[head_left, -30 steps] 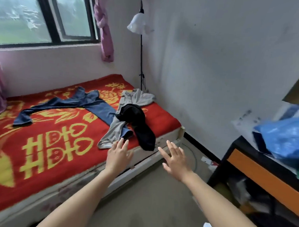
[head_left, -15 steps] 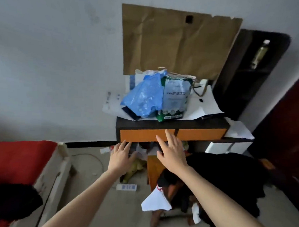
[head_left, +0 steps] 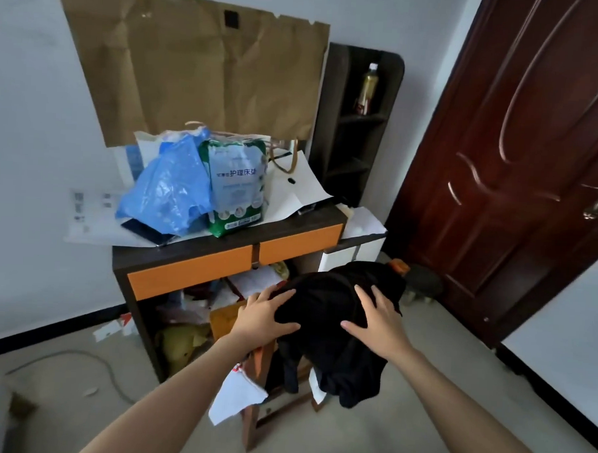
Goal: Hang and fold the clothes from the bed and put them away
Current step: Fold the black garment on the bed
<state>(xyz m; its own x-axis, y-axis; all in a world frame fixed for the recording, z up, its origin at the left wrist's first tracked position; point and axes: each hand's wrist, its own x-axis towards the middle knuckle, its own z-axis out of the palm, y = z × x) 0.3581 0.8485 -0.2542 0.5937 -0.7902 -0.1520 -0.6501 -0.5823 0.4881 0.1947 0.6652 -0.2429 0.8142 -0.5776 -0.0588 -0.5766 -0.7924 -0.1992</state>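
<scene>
Left hand and right hand rest on the black clothes heaped over the wooden chair by the orange-drawered worktop, grip spread flat, nothing pinched, probably about to scoop up the pile.

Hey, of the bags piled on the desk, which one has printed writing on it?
The green-and-white pack, standing upright just right of the crumpled blue plastic bag, which shows no print.
</scene>
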